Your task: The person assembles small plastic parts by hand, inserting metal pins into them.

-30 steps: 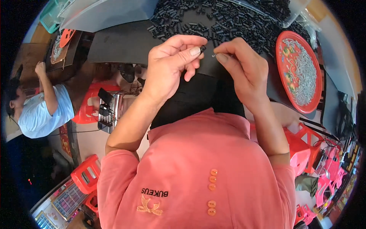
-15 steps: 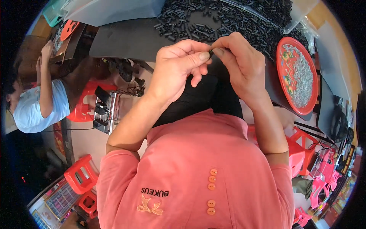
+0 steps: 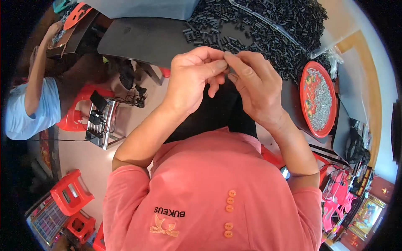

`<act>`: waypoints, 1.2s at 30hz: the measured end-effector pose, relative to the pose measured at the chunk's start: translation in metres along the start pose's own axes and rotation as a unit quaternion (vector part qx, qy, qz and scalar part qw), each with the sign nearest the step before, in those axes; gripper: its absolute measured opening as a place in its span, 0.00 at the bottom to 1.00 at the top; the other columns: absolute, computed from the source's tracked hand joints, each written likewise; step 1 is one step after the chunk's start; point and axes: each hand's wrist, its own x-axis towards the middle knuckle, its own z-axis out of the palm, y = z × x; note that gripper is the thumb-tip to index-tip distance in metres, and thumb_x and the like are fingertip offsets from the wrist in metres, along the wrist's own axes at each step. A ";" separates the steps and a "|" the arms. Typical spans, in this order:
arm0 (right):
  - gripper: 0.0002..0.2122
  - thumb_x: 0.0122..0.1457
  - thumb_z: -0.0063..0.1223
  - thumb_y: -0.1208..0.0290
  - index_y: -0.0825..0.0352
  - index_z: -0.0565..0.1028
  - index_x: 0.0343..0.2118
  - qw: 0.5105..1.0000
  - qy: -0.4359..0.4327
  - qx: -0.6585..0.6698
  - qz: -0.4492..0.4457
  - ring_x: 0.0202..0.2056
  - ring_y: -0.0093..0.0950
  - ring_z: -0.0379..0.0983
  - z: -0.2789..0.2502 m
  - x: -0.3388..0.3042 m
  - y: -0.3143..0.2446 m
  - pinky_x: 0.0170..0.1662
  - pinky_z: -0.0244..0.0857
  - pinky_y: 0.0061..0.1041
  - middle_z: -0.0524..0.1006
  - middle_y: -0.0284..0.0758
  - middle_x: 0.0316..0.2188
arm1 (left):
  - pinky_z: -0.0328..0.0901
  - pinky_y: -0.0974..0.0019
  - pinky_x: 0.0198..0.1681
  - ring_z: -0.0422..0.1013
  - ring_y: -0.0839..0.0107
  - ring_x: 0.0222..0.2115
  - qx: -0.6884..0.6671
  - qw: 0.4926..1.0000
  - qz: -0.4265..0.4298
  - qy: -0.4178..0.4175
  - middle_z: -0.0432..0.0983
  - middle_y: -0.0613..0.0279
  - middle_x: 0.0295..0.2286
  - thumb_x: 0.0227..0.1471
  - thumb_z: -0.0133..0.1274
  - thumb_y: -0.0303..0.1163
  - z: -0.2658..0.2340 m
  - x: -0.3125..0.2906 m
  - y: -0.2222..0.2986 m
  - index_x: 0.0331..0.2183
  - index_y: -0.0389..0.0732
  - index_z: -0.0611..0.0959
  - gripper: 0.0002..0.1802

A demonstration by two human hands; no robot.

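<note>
My left hand (image 3: 193,79) is raised in front of my lap, thumb and index finger pinched together. Between them is a small black plastic part, almost wholly covered by the fingertips. Against those fingertips my right hand (image 3: 260,85) presses its bent fingers, its thumb a little lower; whatever it pinches is hidden. Beyond both hands, a wide heap of small black plastic parts (image 3: 268,31) covers the far side of the dark table. To the right of my right hand, a red tray (image 3: 306,112) carries many small shiny metal pieces (image 3: 322,102).
A translucent bin (image 3: 146,8) stands on the dark tabletop (image 3: 138,39). At the left another person (image 3: 35,106) reaches toward a red-orange tray (image 3: 77,16). Red plastic stools (image 3: 71,194) and a metal stand with cables (image 3: 102,121) are on the floor.
My right index finger has straightened over the left fingertips, and the black part seen between the hands is now mostly covered. The whole view has shifted slightly.
</note>
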 end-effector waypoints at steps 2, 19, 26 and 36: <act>0.18 0.47 0.59 0.80 0.65 0.77 0.44 1.000 0.006 0.029 -0.002 0.31 0.34 0.73 0.004 0.004 0.001 0.31 0.67 0.31 0.75 0.36 0.35 | 0.63 0.77 0.16 0.71 0.77 0.21 -0.006 1.000 0.003 -0.005 0.76 0.58 0.26 0.55 0.53 0.21 -0.005 0.002 0.003 0.36 0.28 0.80 0.07; 0.09 0.51 0.58 0.73 0.62 0.79 0.36 0.985 -0.165 -0.049 0.005 0.34 0.38 0.77 0.049 0.077 0.098 0.37 0.70 0.33 0.79 0.34 0.33 | 0.64 0.77 0.19 0.69 0.79 0.22 0.113 0.992 0.027 -0.044 0.76 0.62 0.27 0.56 0.53 0.24 -0.016 0.006 -0.007 0.38 0.31 0.81 0.09; 0.05 0.50 0.58 0.74 0.65 0.75 0.30 0.979 -0.193 -0.068 0.008 0.32 0.40 0.76 0.051 0.087 0.092 0.34 0.69 0.37 0.78 0.36 0.30 | 0.64 0.77 0.20 0.69 0.79 0.23 0.133 0.990 0.009 -0.045 0.75 0.63 0.26 0.56 0.54 0.24 -0.013 0.007 -0.009 0.38 0.31 0.82 0.09; 0.05 0.52 0.56 0.72 0.65 0.77 0.31 0.977 -0.192 -0.089 0.024 0.34 0.41 0.76 0.057 0.088 0.085 0.38 0.69 0.39 0.79 0.37 0.33 | 0.64 0.76 0.18 0.69 0.79 0.22 0.119 0.991 0.040 -0.051 0.74 0.64 0.25 0.55 0.54 0.24 -0.015 0.008 -0.013 0.37 0.31 0.82 0.08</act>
